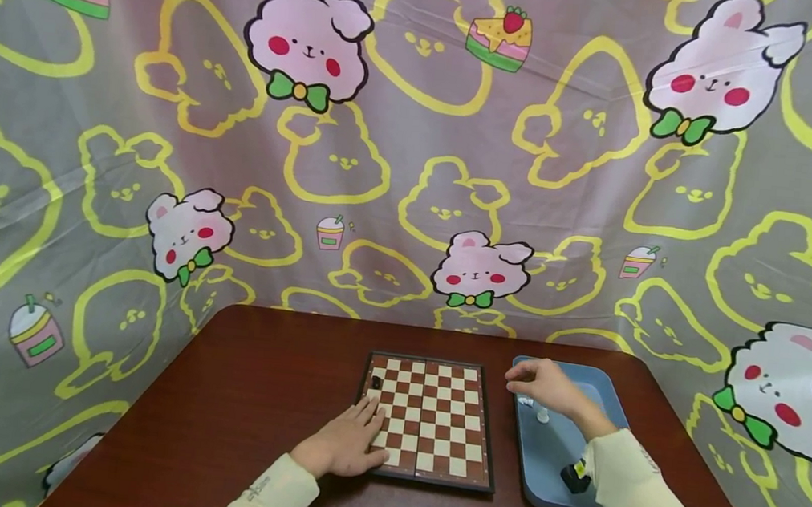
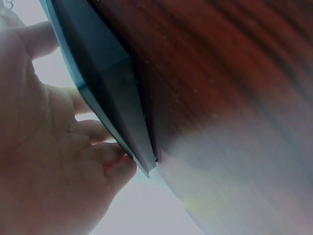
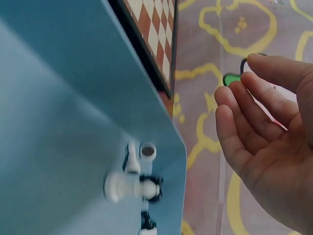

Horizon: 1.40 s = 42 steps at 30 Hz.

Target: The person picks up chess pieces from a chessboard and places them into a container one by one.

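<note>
A chessboard of brown and cream squares lies on the table. My left hand rests on its left edge, fingers straight over the near-left squares; in the left wrist view the fingers touch the board's dark rim. On the far-left squares sits one small black chess piece. Over the left side of a blue tray hovers my right hand, fingers loosely bent, nothing visible between them in the right wrist view. Beneath it in the tray stands a blurred white chess piece beside a smaller white piece.
More pieces lie along the tray's wall, among them a white one showing its round base and a black one. A black object with a yellow mark shows below the right sleeve. Patterned curtains surround the brown table.
</note>
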Motion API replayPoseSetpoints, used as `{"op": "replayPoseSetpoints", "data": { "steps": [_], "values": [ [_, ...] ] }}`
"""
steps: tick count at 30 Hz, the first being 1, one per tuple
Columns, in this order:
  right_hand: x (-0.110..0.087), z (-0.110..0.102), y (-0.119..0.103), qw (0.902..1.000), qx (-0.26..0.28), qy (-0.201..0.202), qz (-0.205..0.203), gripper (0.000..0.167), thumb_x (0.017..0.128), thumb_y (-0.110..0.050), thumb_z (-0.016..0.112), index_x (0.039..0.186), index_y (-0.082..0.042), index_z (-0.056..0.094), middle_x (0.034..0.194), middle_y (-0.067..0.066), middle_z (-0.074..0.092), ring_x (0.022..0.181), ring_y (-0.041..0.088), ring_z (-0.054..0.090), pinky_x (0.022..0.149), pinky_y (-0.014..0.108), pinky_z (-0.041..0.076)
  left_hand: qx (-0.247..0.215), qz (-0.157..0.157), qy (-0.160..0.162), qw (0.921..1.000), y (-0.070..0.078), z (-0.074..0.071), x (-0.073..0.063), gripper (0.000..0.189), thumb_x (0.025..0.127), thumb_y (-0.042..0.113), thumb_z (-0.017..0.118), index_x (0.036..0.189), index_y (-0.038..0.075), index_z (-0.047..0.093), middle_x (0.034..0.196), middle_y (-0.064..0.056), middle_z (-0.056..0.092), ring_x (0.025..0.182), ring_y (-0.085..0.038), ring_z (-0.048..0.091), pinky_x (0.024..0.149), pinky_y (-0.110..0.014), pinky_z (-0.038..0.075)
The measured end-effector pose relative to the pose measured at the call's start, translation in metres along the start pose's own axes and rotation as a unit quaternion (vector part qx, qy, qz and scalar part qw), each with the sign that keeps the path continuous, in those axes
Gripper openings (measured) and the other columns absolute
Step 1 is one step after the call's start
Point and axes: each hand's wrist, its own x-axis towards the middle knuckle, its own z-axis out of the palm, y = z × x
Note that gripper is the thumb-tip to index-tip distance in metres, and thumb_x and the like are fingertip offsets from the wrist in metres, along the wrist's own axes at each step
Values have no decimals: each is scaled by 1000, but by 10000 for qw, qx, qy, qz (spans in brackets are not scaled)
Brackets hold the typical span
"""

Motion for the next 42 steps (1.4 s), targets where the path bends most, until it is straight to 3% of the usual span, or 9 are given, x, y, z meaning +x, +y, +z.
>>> {"op": "replayPoseSetpoints", "data": {
  "steps": [8,16,25,42],
  "values": [
    [17,25,-22,9998,-8,-110,136,17,87,-18,70,100,-7,71,92,-3,66,80,14,58,67,33,50,-22,-15,-19,10000,-1,0,2,75,95,55,41,148,3,29,154,-17,18,142,-31,13,112,-41,20],
    [32,47,-40,9994,160,-230,-222,18,87,-18,70,100,-7,72,95,-2,67,85,15,61,70,35,52,-56,-17,-5,10000,1,-1,2,74,95,54,43,147,2,31,154,-18,20,142,-32,15,112,-42,21],
    [49,71,-51,9991,242,-217,-285,16,86,-14,71,100,-7,72,92,-5,67,87,15,60,74,36,51,-37,-16,18,10000,1,-2,2,74,94,53,43,147,2,32,153,-18,20,141,-33,16,112,-42,21],
    [75,114,-77,9948,488,-690,-567,21,88,-14,68,106,-2,69,94,-1,67,81,12,61,66,30,52,46,-27,9,10000,0,-1,2,75,95,55,42,147,2,32,153,-18,21,141,-32,15,112,-41,21]
  ]
}}
